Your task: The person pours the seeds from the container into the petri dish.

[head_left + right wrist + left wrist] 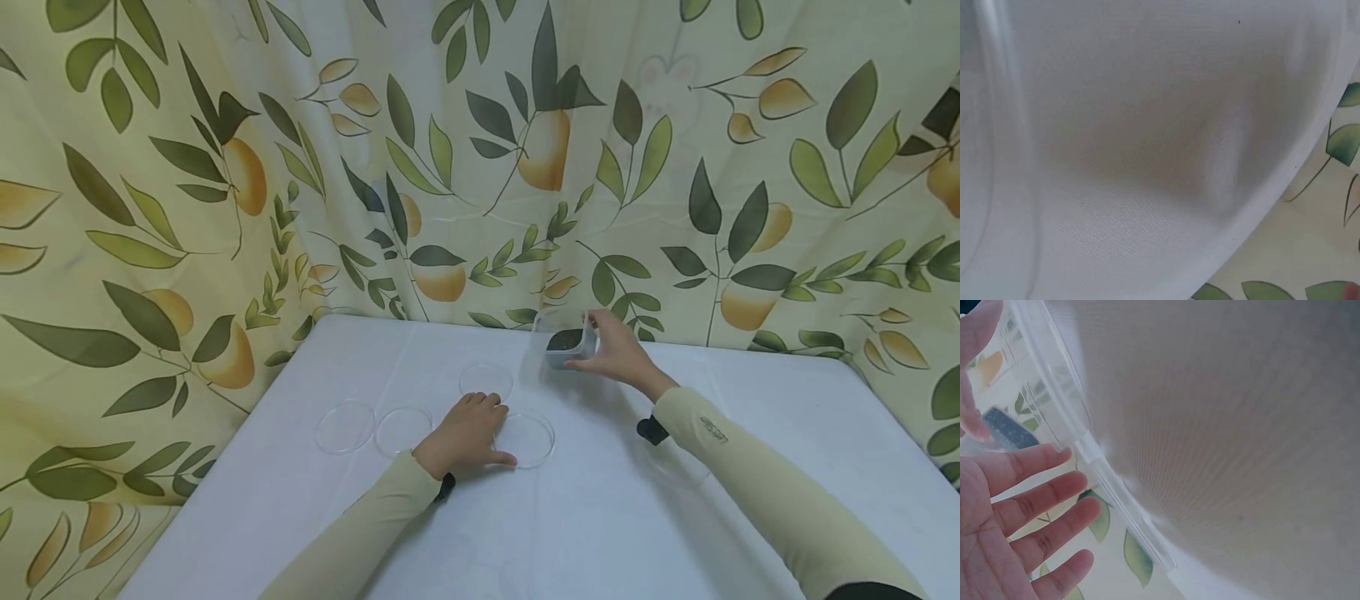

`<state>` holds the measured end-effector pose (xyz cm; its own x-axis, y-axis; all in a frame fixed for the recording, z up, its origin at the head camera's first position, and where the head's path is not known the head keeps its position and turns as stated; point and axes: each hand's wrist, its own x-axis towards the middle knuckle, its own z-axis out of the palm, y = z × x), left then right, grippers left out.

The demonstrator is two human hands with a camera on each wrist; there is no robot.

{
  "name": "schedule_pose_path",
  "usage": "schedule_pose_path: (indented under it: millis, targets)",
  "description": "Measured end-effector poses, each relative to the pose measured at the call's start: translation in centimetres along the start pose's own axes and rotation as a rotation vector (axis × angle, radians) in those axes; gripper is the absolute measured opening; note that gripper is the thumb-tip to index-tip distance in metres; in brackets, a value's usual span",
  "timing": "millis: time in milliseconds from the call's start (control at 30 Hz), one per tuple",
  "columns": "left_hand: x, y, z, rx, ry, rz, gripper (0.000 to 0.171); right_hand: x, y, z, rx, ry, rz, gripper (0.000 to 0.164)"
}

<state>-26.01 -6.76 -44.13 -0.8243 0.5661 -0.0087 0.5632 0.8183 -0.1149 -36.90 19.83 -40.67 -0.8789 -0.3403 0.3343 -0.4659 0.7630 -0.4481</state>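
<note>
In the head view, my right hand (618,354) grips the right side of a clear plastic container (581,348) with dark contents, at the far part of the table. My left hand (467,432) is beside the left rim of a clear round dish (551,440), thumb spread away from the fingers. The left wrist view shows that hand's fingers (1047,494) fairly straight near clear dish edges (1125,503). Whether they touch the rim I cannot tell. Part of the container (1010,428) appears there too. A fingertip (1350,291) barely enters the right wrist view.
Two clear round dishes (317,429) lie side by side on the left, another dish (486,364) behind my left hand. A faint dish (678,483) lies partly under my right forearm. The white-covered table (600,517) ends at a leaf-patterned curtain (480,233).
</note>
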Motion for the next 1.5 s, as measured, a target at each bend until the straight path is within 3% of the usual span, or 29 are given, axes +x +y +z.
schedule_pose_path:
  millis: [267, 567, 933, 1500]
  targets:
    - [0.0, 0.0, -0.1, 0.0, -0.009, -0.009, 0.08, -0.7, -0.5, -0.4, -0.069, 0.014, -0.061, 0.09]
    - [-0.4, 0.0, -0.1, 0.044, 0.068, 0.023, 0.077, -1.7, -1.3, -1.1, -0.124, 0.01, -0.129, 0.089]
    - [-0.2, -0.1, 0.1, 0.022, 0.042, 0.014, 0.079, -2.7, -2.1, -1.3, -0.175, 0.054, -0.287, 0.09]
    - [-0.2, -0.1, 0.1, 0.023, 0.051, 0.023, 0.078, -3.0, -3.1, -1.5, -0.253, 0.063, -0.404, 0.09]
